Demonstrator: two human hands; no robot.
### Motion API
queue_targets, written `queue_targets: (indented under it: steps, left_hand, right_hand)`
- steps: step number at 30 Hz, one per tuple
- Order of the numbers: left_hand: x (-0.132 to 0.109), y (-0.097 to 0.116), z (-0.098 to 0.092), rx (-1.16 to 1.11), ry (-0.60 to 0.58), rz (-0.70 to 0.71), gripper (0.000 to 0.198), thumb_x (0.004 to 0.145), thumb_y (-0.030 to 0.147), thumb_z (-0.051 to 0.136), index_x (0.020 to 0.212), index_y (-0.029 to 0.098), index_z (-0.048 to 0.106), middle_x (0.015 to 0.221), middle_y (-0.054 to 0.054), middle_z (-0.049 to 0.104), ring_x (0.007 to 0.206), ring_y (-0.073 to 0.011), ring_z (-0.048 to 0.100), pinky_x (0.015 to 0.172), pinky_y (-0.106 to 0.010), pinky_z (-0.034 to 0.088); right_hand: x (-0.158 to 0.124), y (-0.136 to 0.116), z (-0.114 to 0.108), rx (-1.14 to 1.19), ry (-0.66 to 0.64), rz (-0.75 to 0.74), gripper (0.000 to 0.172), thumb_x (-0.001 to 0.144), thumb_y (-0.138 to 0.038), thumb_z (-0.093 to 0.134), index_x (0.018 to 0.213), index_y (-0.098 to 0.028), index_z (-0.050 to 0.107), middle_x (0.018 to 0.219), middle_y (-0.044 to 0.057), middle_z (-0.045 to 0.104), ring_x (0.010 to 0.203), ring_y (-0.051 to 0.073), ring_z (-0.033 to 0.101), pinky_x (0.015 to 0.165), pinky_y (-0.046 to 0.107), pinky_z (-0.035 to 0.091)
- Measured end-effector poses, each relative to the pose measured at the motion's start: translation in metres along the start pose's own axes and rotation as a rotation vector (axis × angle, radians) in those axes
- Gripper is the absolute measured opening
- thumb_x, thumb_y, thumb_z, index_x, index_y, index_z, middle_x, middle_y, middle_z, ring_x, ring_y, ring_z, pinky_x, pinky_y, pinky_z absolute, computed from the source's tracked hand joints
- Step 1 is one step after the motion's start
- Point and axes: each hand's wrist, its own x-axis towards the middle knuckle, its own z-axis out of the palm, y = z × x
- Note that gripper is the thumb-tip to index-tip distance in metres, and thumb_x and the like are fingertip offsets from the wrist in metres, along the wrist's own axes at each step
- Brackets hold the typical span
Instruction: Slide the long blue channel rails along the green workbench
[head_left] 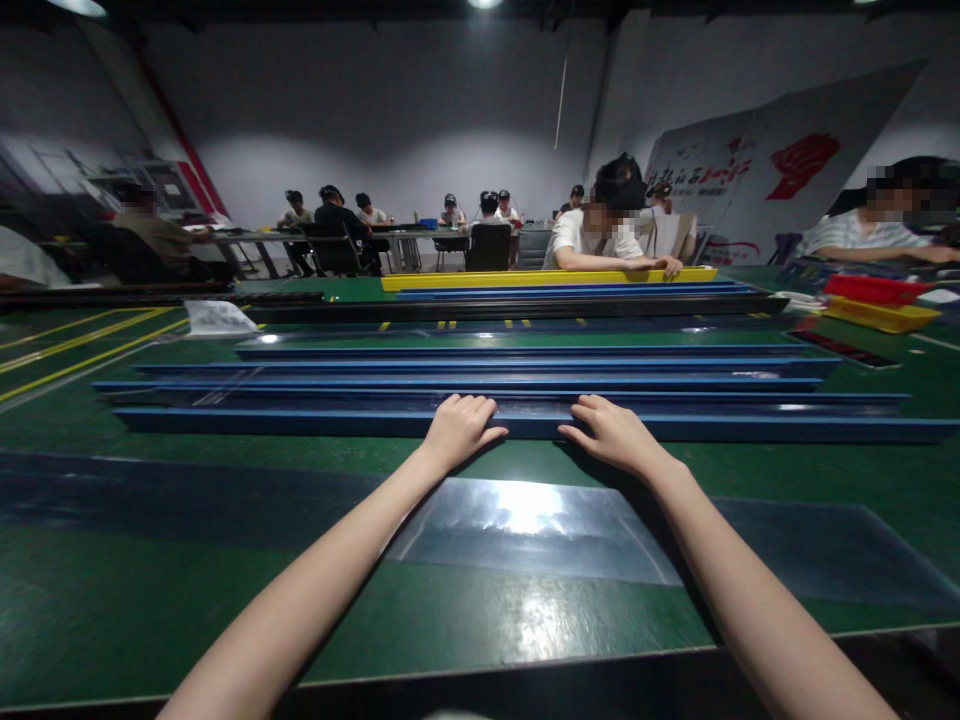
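The person's left hand (461, 432) and right hand (611, 432) both hold the nearest blue rail (532, 428), which lies left to right in front of the body, on the near side of the other blue rails (375, 369). On each hand the four fingers are pressed together and bent over the rail's near wall, while the thumb stretches inward along its near face; the fingertips are hidden, so how hard they press cannot be told. With the hands so near each other and the ends well apart, the long piece may swing easily, so an even hold and level wrists would serve well, as would keeping it from scraping its neighbours. The green table (337, 640) is glossy and throws back the lamplight; a clear film strip (585, 540) lies on it beneath the forearms. Farther off come a black rail (525, 308) and a yellow rail (480, 281), where a co-worker (589, 240) leans in with forearms near it. To the right sit a red tray (874, 289) and a yellow tray (885, 314); other people sit at tables before a grey wall (360, 110), and a panel (712, 140) bears a red fist.
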Motion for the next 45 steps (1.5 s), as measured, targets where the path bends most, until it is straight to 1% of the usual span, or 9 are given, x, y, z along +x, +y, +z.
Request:
queue_targets:
  steps: [3, 7, 11, 15, 19, 25, 31, 37, 45]
  left_hand:
    - [-0.004, -0.002, 0.004, -0.003, 0.042, -0.006, 0.039, 0.084, 0.052, 0.041, 0.091, 0.016, 0.053, 0.086, -0.007, 0.062, 0.081, -0.0196, 0.056, 0.074, -0.032, 0.033]
    - [-0.005, -0.001, 0.007, -0.013, 0.052, -0.013, 0.037, 0.084, 0.05, 0.041, 0.091, 0.016, 0.054, 0.088, -0.009, 0.061, 0.082, -0.0206, 0.055, 0.075, -0.033, 0.032]
    - [-0.006, 0.0, 0.007, -0.004, 0.067, 0.006, 0.034, 0.085, 0.047, 0.042, 0.091, 0.016, 0.055, 0.086, -0.008, 0.06, 0.081, -0.0208, 0.054, 0.075, -0.034, 0.031]
    - [-0.007, 0.0, 0.007, 0.01, 0.073, 0.011, 0.036, 0.086, 0.047, 0.04, 0.093, 0.015, 0.055, 0.086, -0.008, 0.06, 0.082, -0.0212, 0.054, 0.075, -0.034, 0.031]
    - [-0.007, 0.0, 0.007, 0.004, 0.068, -0.007, 0.036, 0.086, 0.048, 0.04, 0.092, 0.015, 0.055, 0.085, -0.009, 0.06, 0.082, -0.0217, 0.054, 0.075, -0.035, 0.031]
    - [-0.008, 0.0, 0.008, 0.013, 0.077, -0.025, 0.036, 0.086, 0.048, 0.039, 0.091, 0.016, 0.055, 0.085, -0.009, 0.06, 0.081, -0.0217, 0.053, 0.074, -0.035, 0.031]
    - [-0.008, -0.001, 0.01, 0.039, 0.073, -0.039, 0.041, 0.086, 0.051, 0.037, 0.09, 0.015, 0.055, 0.084, -0.008, 0.061, 0.08, -0.0215, 0.053, 0.073, -0.034, 0.031]
    - [-0.008, -0.001, 0.01, 0.029, 0.067, -0.055, 0.043, 0.084, 0.054, 0.038, 0.089, 0.015, 0.056, 0.084, -0.009, 0.061, 0.081, -0.0219, 0.054, 0.073, -0.034, 0.031]
    - [-0.008, -0.001, 0.012, 0.049, 0.097, -0.041, 0.045, 0.083, 0.055, 0.039, 0.092, 0.014, 0.055, 0.084, -0.008, 0.062, 0.079, -0.0212, 0.054, 0.072, -0.033, 0.031]
  right_hand:
    - [0.001, -0.004, 0.0, -0.007, 0.003, 0.007, 0.033, 0.087, -0.043, 0.036, 0.082, -0.018, 0.057, 0.09, 0.008, 0.058, 0.085, 0.018, 0.053, 0.063, 0.025, 0.037]
    - [0.007, -0.012, 0.002, 0.014, 0.001, 0.008, 0.034, 0.087, -0.044, 0.035, 0.084, -0.019, 0.057, 0.092, 0.008, 0.059, 0.086, 0.018, 0.054, 0.063, 0.025, 0.037]
    - [0.018, -0.021, 0.0, 0.023, -0.04, -0.029, 0.035, 0.088, -0.045, 0.033, 0.087, -0.019, 0.057, 0.092, 0.007, 0.06, 0.087, 0.017, 0.055, 0.064, 0.024, 0.037]
    - [0.028, -0.028, -0.006, -0.02, -0.094, -0.077, 0.037, 0.088, -0.046, 0.033, 0.085, -0.019, 0.058, 0.089, 0.007, 0.062, 0.081, 0.017, 0.058, 0.06, 0.024, 0.034]
    - [0.038, -0.035, -0.009, -0.037, -0.113, -0.096, 0.032, 0.085, -0.046, 0.039, 0.084, -0.02, 0.058, 0.087, 0.005, 0.064, 0.074, 0.016, 0.059, 0.055, 0.023, 0.031]
    - [0.044, -0.043, -0.005, 0.006, -0.092, -0.1, 0.021, 0.082, -0.039, 0.046, 0.083, -0.022, 0.059, 0.086, 0.004, 0.064, 0.074, 0.015, 0.059, 0.053, 0.023, 0.029]
    - [0.036, -0.038, 0.001, 0.04, -0.02, -0.084, 0.023, 0.083, -0.04, 0.046, 0.079, -0.021, 0.058, 0.083, 0.003, 0.062, 0.074, 0.015, 0.058, 0.055, 0.023, 0.029]
    - [0.029, -0.031, 0.001, 0.027, 0.034, -0.107, 0.022, 0.084, -0.035, 0.044, 0.078, -0.019, 0.058, 0.082, 0.004, 0.06, 0.074, 0.015, 0.057, 0.054, 0.023, 0.027]
    - [0.03, -0.031, -0.002, -0.018, 0.022, -0.116, 0.024, 0.085, -0.034, 0.042, 0.075, -0.018, 0.058, 0.081, 0.004, 0.06, 0.071, 0.014, 0.056, 0.051, 0.025, 0.023]
